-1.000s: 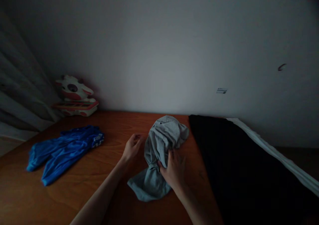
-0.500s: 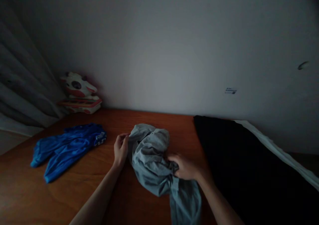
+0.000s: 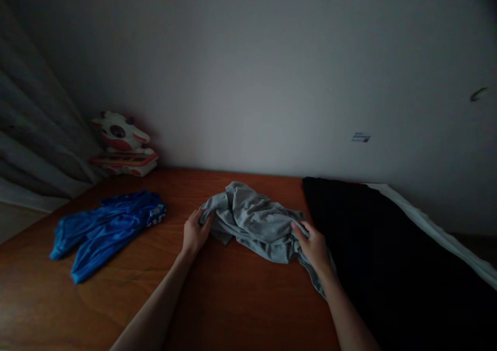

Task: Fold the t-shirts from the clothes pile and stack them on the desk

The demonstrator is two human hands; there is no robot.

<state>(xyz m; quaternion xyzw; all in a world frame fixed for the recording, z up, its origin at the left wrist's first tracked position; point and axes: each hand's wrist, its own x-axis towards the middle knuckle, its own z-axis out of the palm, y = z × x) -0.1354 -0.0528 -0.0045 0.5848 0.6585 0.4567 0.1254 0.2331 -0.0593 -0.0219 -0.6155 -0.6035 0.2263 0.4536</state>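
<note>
A crumpled grey garment (image 3: 254,221) lies on the brown wooden table (image 3: 240,299) near its middle. My left hand (image 3: 196,233) grips the garment's left edge with curled fingers. My right hand (image 3: 313,247) is closed on its right side, where the cloth bunches beside a black fabric. The garment is stretched out between the two hands.
A blue garment (image 3: 104,229) lies crumpled at the table's left. A white and red toy (image 3: 122,145) stands in the back left corner by a curtain (image 3: 34,149). Black fabric (image 3: 388,268) with a white edge (image 3: 430,232) covers the right side. A plain wall rises behind.
My hands have moved apart, pulling the grey garment wider across the table. The right hand went from the garment's middle to its right end.
</note>
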